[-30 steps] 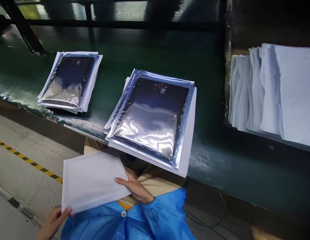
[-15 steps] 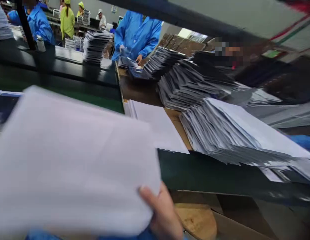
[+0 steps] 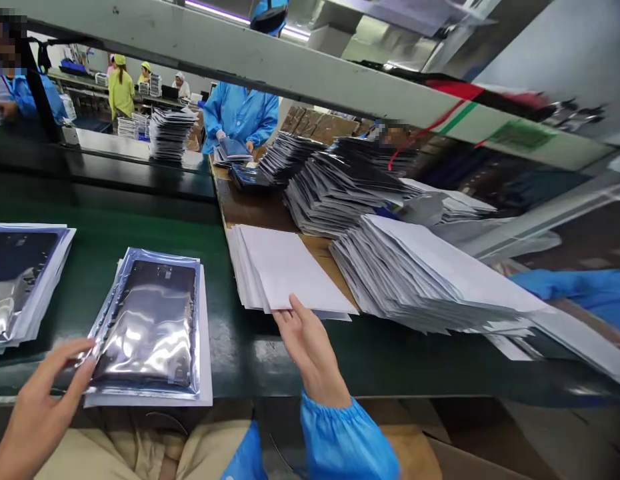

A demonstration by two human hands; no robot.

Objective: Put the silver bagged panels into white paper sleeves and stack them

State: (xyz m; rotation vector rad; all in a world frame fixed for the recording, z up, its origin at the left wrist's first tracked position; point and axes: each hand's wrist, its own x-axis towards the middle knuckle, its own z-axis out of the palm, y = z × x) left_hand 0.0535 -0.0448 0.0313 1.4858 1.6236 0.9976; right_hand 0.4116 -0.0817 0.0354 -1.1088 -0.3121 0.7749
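Note:
My left hand [image 3: 45, 393] reaches from the lower left, its fingertips touching the near left corner of a shiny silver bag holding a dark flat panel [image 3: 150, 323]; the bag lies on a white sheet on the green belt [image 3: 230, 347]. My right hand [image 3: 310, 347], in a blue sleeve, stretches forward with fingers apart, its fingertips at the near edge of a small stack of white foam sheets [image 3: 285, 273]. Neither hand grips anything.
A second bagged panel [image 3: 20, 280] lies at the left edge. Large fanned piles of white and grey sheets [image 3: 430, 273] cover the brown table to the right. People in blue and yellow coats [image 3: 240, 113] work beyond, beside more stacks. A grey beam [image 3: 290, 67] crosses overhead.
The white sheet that both hands held one second ago is gone from them. The view swung up and right; my right hand now reaches to the sheet stack and my left to the bagged panel.

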